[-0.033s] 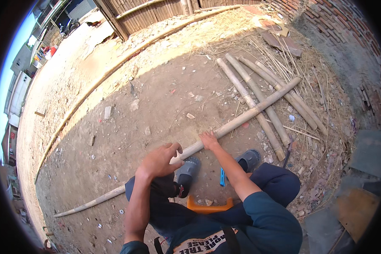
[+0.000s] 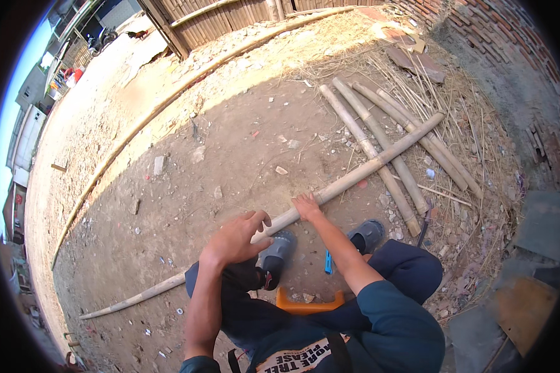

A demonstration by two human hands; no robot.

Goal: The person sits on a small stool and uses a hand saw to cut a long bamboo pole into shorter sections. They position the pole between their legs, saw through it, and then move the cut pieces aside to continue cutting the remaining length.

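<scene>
A long bamboo pole (image 2: 348,178) runs slantwise in front of me, from the lower left past my feet to the upper right. My right hand (image 2: 306,206) rests over it near the middle, with the fingers bent round its upper side. Just left of that, my left hand (image 2: 238,237) hovers over the pole, thumb and fingers apart, holding nothing. Part of the pole is hidden behind this hand and my left leg. The pole's far end lies across several shorter bamboo lengths (image 2: 379,127). A slim blue object (image 2: 328,262) is on the ground between my shoes.
Beneath me shows an orange stool (image 2: 311,304). A very long pole (image 2: 137,127) curves across the ground at left. Straw (image 2: 379,68) and stones litter the dirt. A brick wall (image 2: 510,37) bounds the right, a slatted fence (image 2: 224,25) the back; flat sheets (image 2: 544,224) lie at lower right.
</scene>
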